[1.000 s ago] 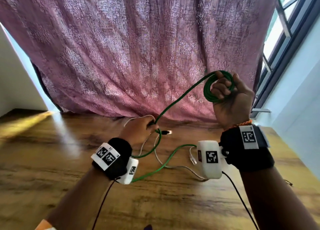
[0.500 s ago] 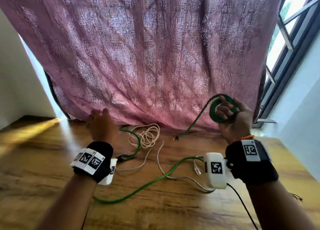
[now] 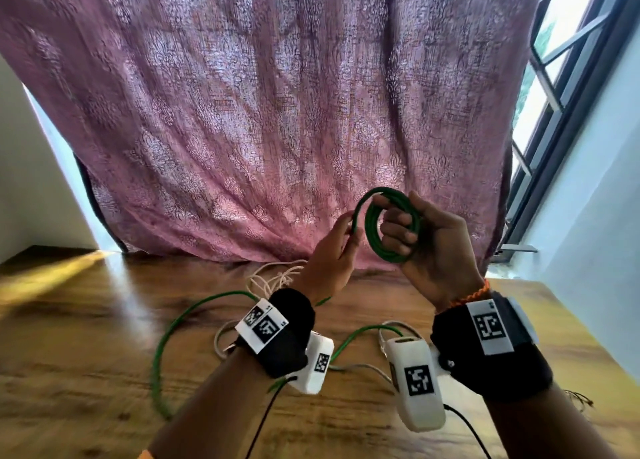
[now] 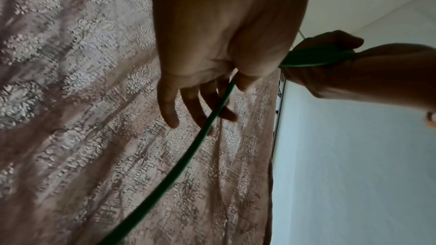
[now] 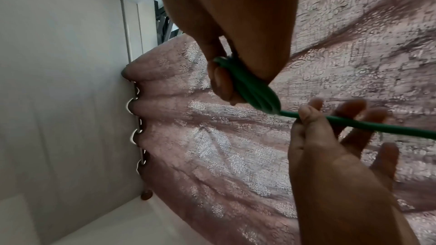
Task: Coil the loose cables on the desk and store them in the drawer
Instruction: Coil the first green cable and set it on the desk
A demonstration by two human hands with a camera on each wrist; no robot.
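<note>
Gripping the green cable [image 3: 391, 230] coil, right hand [image 3: 436, 251] curled, left hand [image 3: 332, 254] pinching its loose strand

Cables [image 3: 162, 354] on desk [image 3: 86, 337] — curtain [image 3: 277, 112] behind

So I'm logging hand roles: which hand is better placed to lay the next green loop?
Probably left: the left hand pinches the free green cable beside the coil, which the right hand grips.

Patterned mauve curtain [image 3: 277, 119] hanging behind the wooden bench [image 3: 86, 354]; dark-framed window [image 3: 568, 88] at right (partly open), pale wall [image 3: 595, 195] beside it.
</note>
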